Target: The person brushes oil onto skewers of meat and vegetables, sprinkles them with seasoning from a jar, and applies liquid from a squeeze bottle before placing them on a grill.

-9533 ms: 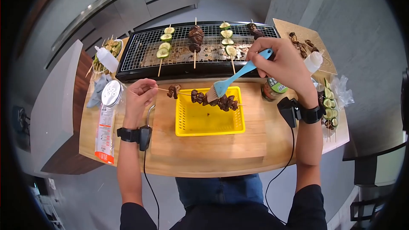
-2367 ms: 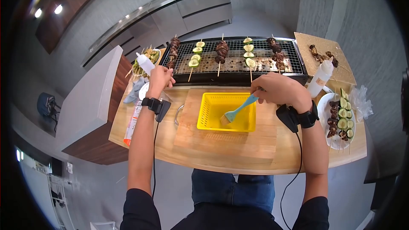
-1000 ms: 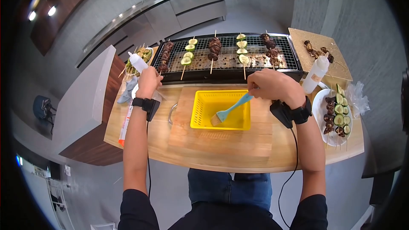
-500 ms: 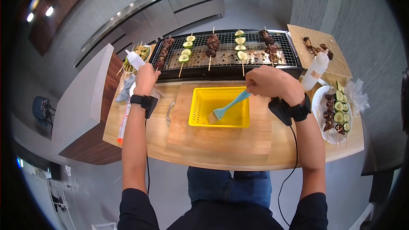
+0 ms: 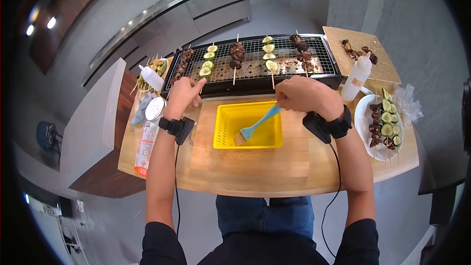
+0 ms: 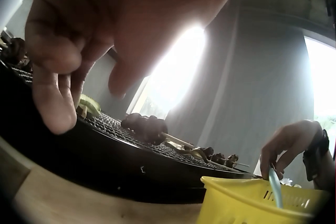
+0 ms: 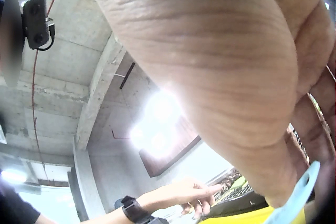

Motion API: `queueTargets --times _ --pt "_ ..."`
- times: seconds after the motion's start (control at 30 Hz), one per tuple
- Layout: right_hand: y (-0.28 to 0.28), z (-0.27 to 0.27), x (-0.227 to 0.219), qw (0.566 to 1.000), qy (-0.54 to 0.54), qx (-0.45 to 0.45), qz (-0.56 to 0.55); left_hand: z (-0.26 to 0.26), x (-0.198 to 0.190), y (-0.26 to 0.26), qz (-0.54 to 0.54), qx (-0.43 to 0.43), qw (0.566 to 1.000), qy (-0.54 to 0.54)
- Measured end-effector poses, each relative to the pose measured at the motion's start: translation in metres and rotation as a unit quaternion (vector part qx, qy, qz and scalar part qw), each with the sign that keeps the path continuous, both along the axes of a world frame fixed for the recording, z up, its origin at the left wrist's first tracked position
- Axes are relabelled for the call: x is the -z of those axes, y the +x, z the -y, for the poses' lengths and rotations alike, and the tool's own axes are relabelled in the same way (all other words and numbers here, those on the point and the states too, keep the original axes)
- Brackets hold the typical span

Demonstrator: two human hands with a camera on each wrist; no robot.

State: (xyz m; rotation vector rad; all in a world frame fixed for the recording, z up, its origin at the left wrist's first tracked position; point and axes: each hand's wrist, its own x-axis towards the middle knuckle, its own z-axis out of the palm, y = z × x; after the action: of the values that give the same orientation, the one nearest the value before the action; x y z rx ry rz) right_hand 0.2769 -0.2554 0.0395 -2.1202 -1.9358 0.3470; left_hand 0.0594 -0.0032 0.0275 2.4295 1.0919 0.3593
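My left hand (image 5: 182,95) is over the grill's front edge, between the leftmost meat skewer (image 5: 185,63) and a cucumber skewer (image 5: 208,64). In the left wrist view its fingers (image 6: 55,106) hang loosely bent, thumb apart, with nothing seen between them. My right hand (image 5: 309,97) grips the handle end of a blue brush (image 5: 260,123), whose bristles point down inside the yellow basket (image 5: 248,146). More skewers, of meat (image 5: 237,55) and cucumber (image 5: 270,56), lie across the grill (image 5: 221,88).
At the left are a squeeze bottle (image 5: 152,77), a shaker (image 5: 156,109) and a packet (image 5: 145,149). To the right stand another squeeze bottle (image 5: 356,78) and a white plate (image 5: 363,130) of skewers. A board (image 5: 382,51) with meat pieces adjoins the grill.
The meat skewer my left hand held over the basket at first now lies at the grill's left end. That hand has since moved right, away from it. The brush has lowered into the basket.
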Motion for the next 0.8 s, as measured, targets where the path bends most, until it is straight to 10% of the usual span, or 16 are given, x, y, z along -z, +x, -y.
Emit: queueTargets --times 0.3,0.8 --pt "-0.003 0.001 -0.005 1.000 -0.009 0.015 -0.014 -0.026 0.028 -0.003 0.095 0.015 0.943 -0.318" --pt "-0.022 -0.017 -0.018 0.978 0.115 -0.086 -0.149 -0.007 0.035 -0.045 0.312 0.086 0.879 -0.351"
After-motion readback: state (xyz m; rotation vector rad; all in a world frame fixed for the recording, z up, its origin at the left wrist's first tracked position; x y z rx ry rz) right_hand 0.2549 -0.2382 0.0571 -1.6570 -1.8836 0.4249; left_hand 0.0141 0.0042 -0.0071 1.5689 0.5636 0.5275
